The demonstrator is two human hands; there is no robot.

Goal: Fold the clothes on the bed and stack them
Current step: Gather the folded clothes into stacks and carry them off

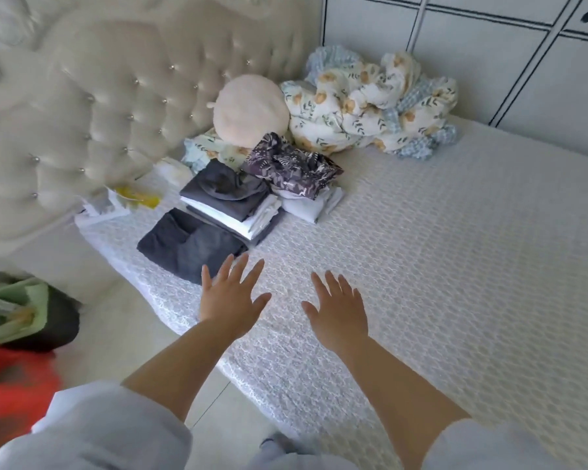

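Note:
Folded dark grey jeans lie on the white bed near its left edge. Behind them stands a stack of folded grey and white clothes. To its right, a purple patterned garment tops a folded white piece. My left hand hovers with fingers spread, its fingertips at the near edge of the jeans. My right hand is spread flat over bare mattress, holding nothing.
A crumpled floral blanket and a round cream cushion sit at the head of the bed. The tufted headboard rises at left. A green bag and a red item lie on the floor at left.

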